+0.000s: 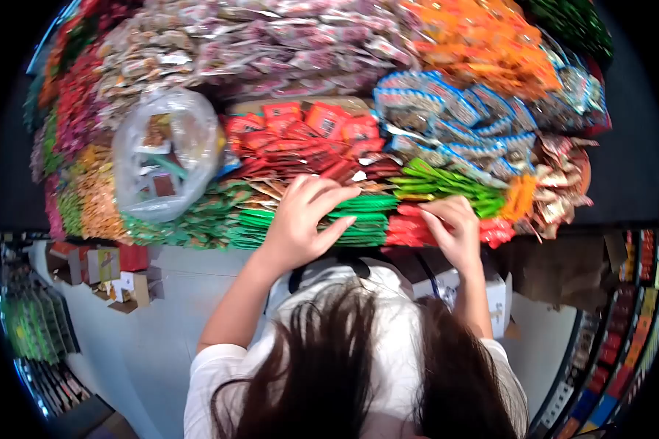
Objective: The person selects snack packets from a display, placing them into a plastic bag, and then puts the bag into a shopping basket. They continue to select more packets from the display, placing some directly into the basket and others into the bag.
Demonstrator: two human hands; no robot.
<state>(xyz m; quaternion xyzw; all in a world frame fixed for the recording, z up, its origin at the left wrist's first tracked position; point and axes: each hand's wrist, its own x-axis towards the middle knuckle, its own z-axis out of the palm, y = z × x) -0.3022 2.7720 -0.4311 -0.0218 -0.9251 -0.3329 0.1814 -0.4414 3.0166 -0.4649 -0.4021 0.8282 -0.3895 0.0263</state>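
My left hand (300, 219) rests over a row of green packets (365, 219), palm down. Its thumb and fingers are spread apart, and I see nothing held in them. At the right end of that row, my right hand (458, 230) has its fingers bent and drawn together at the red packets (405, 228). Whatever lies between those fingertips is too small to make out. Bright green packets (450, 186) lie just behind my right hand. Beyond my left hand is a pile of red packets with dark print (307, 135).
A clear plastic bag (167, 155) with small wrappers inside sits on the left. Blue-and-white packets (454, 121), orange packets (483, 44) and silvery-pink packets (293, 40) cover the back. Below the front edge, open cardboard boxes (117, 278) stand on the pale floor (161, 351).
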